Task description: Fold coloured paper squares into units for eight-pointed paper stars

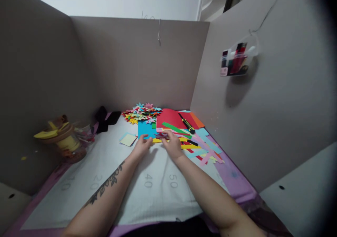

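Observation:
Both my hands reach to the far middle of the white cutting mat [147, 195]. My left hand [142, 146] rests at the near edge of a blue paper sheet [145, 129], fingers curled and pinching something small. My right hand [173, 145] is closed beside it, fingertips on a small pinkish folded paper piece [161, 136] at the edge of a stack of coloured sheets. A red sheet [171, 118] tops that stack, with a green strip [173, 128] across it. Behind lies a heap of paper stars [140, 113].
A yellow-black utility knife [187, 124] lies on the red sheet. Loose coloured strips [204, 151] spread at the right. Small pale squares [128, 139] sit left of my hands. A jar with a yellow lid [61, 138] stands at the left. Cardboard walls enclose the desk; a pen holder [235, 61] hangs on the right wall.

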The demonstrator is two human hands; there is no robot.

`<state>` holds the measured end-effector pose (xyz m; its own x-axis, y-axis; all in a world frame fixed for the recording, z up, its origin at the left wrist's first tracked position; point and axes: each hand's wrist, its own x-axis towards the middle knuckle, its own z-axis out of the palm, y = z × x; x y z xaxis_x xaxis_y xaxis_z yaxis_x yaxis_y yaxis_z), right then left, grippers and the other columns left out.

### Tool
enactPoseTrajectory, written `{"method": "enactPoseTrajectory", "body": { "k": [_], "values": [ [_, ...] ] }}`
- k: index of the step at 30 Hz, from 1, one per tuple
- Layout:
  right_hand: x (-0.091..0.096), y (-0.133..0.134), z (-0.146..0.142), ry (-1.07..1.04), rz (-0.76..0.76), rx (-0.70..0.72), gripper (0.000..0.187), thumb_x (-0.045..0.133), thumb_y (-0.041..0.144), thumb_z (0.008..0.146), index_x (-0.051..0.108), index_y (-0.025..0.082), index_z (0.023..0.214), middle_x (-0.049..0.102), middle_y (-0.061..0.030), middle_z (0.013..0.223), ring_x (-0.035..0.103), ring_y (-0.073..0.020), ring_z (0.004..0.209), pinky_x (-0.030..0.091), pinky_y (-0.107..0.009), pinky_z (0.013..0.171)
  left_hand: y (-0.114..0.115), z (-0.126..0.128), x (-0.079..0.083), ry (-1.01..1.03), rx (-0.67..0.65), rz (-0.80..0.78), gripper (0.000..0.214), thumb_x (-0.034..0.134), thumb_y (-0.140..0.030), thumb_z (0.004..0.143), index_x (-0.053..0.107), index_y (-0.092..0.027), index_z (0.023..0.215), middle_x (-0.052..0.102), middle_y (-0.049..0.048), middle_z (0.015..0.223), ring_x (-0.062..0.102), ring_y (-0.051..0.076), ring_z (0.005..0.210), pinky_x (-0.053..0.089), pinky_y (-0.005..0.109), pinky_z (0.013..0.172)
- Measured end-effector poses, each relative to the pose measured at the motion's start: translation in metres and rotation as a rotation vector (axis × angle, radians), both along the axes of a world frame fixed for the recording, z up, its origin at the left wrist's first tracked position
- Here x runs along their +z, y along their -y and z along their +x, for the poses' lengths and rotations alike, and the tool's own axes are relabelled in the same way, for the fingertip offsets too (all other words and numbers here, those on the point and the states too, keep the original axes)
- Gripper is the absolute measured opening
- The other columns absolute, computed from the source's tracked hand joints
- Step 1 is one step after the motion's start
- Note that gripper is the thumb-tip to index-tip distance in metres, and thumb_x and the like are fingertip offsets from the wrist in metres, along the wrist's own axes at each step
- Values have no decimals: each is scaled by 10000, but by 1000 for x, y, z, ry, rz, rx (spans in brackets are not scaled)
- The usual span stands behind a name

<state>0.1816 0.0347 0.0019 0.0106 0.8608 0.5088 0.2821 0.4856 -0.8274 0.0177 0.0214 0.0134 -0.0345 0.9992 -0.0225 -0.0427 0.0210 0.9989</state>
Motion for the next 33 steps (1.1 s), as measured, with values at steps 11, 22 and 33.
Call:
{"method": "enactPoseTrajectory", "body": {
  "k": [11, 22, 33],
  "values": [
    [6, 12, -8, 650, 572, 114, 253, 485, 109, 830, 664, 244, 947, 657, -38, 1089, 480, -239, 1052, 359, -409, 929, 1, -8, 11, 301, -89, -162, 424, 816, -238, 561, 589, -145, 906, 641, 4, 675, 586, 95, 540, 481, 207, 540],
    [-6, -2, -11, -251, -104, 200, 506, 548, 257, 794, 361, 200, 1261, 584, -103, 1087, 607, -185, 881, 511, -326, 738, 2, -3, 14, 191, 127, 5, 627, 812, -279, 542, 516, -130, 1074, 642, -18, 597, 595, 118, 535, 439, 216, 557],
    [0, 0, -16, -382, -322, 215, 457, 598, 227, 648, 398, 205, 1058, 491, 101, 573, 476, -96, 485, 373, -212, 499, 3, 6, 0, 167, 13, -26, 582, 806, -346, 544, 538, -148, 1022, 636, -19, 639, 568, 103, 532, 396, 192, 511]
  ]
}}
